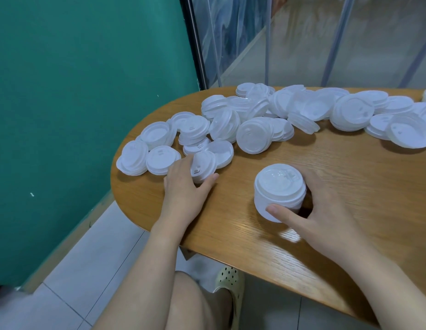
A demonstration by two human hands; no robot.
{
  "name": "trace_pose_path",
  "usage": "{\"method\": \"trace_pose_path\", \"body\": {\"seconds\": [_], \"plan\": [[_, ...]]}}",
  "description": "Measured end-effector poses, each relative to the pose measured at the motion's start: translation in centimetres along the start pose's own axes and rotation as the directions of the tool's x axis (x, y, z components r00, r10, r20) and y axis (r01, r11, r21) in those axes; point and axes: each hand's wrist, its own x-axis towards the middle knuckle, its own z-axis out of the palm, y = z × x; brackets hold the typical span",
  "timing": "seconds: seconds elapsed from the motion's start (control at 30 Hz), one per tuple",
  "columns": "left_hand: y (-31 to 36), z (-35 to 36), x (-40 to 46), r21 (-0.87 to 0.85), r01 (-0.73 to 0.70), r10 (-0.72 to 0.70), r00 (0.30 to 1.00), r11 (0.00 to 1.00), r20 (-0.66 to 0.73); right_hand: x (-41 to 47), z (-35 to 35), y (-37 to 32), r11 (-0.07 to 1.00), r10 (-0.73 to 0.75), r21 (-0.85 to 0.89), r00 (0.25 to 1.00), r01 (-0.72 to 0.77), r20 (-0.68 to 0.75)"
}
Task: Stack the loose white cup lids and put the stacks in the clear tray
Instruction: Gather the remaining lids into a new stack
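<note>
A wooden table with a rounded end fills the picture from 3 to 5 o'clock, light glaring off its near edge. A teal wall spans 9 to 11 o'clock. Clear plastic strip curtains hang at 1 o'clock. Pale floor tiles lie at 7 o'clock.

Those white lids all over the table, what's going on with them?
A person is sorting them into stacks. The right hand grips a short stack of lids standing on the wooden table, while the left hand picks a loose lid from the scattered pile. Most lids are still unstacked, and no clear tray is in view.
</note>
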Motion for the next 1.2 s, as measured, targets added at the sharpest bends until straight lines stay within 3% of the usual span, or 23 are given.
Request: {"method": "trace_pose_path", "body": {"seconds": [0.2, 0.3, 0.43, 0.57, 0.8, 1.2], "plan": [[2.0, -0.5, -1.1, -0.253, -0.005, -0.005, 0.999, 0.967, -0.04, 0.1, 0.0, 0.2, 1.0, -0.01, -0.011, 1.0, 0.01, 0.0], [3.4, -0.4, -1.9, -0.412, -0.027, 0.048, 0.998, 0.911, 0.042, 0.0, 0.0, 0.2, 1.0, -0.013, -0.01, 1.0, 0.013, -0.006], [4.9, 0.4, -2.9, -0.557, -0.1, 0.22, 0.963, 0.825, 0.153, 0.0, 0.0, 0.4, 1.0, -0.022, -0.008, 1.0, 0.021, -0.018], [6.2, 1.6, -3.8, -0.557, -0.154, 0.316, 0.926, 0.816, 0.207, 0.0, -0.1, 0.0, 0.999, -0.042, -0.014, 0.999, 0.042, -0.024], [6.7, 2.0, -3.9, -0.539, -0.203, 0.366, 0.905, 0.818, 0.215, -0.1, -0.1, 0.0, 0.999, -0.033, -0.019, 0.999, 0.033, -0.015], [7.3, 2.2, -3.9, -0.519, -0.205, 0.358, 0.909, 0.83, 0.214, -0.1, 0.0, 0.3, 1.0, -0.022, 0.021, 1.0, 0.022, -0.021]]}}
